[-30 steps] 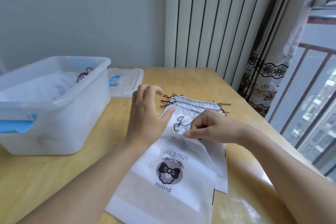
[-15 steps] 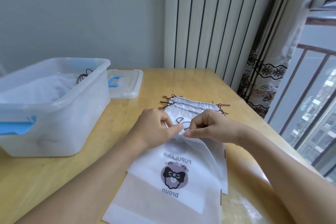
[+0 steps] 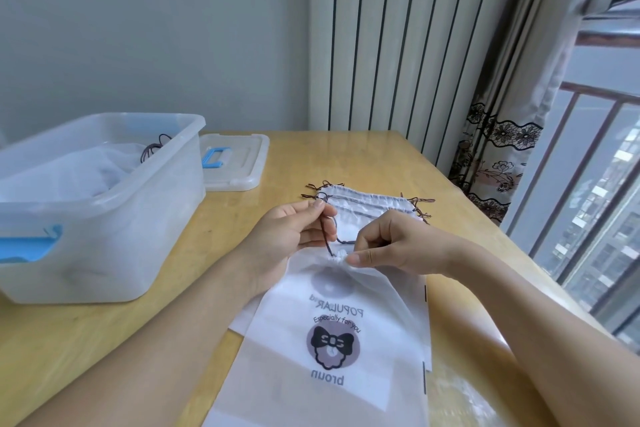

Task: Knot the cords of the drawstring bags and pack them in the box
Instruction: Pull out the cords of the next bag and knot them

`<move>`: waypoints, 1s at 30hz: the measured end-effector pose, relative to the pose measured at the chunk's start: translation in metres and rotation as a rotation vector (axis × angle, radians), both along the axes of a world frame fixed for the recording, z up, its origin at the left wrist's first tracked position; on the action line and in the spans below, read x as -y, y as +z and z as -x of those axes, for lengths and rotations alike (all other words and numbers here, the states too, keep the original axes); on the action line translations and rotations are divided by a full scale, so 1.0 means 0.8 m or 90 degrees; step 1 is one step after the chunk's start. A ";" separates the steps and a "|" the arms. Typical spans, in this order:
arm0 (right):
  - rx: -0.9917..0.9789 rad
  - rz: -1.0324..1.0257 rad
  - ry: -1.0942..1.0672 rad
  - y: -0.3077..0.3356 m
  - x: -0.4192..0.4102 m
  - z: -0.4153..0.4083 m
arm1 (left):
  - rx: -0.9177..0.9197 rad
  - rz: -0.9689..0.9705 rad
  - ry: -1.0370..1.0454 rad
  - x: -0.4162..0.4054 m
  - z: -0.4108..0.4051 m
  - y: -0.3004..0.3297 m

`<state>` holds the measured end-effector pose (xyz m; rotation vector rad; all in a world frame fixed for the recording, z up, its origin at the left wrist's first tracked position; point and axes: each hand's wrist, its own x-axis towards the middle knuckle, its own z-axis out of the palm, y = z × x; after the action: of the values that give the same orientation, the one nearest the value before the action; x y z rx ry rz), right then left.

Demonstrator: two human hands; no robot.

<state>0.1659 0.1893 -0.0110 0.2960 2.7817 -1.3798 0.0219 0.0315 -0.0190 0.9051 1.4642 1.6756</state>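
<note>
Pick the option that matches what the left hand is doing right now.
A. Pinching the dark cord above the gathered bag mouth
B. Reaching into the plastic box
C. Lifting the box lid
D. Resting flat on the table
A: the left hand pinches the dark cord between its fingertips, drawn up from the bag's gathered mouth, which the right hand holds.

You have one head-worn wide-angle view. It looks forward and down across the wooden table (image 3: 381,163) toward the wall corner, close above both forearms, with the window (image 3: 595,218) at right.
</note>
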 end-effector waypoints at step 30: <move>-0.426 0.600 -0.198 0.027 0.068 0.012 | -0.172 0.112 -0.134 0.002 -0.041 0.001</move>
<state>0.1561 0.1352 0.0102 0.2540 2.0736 -3.1005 0.0547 0.0297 -0.0179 1.1766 1.6021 1.2888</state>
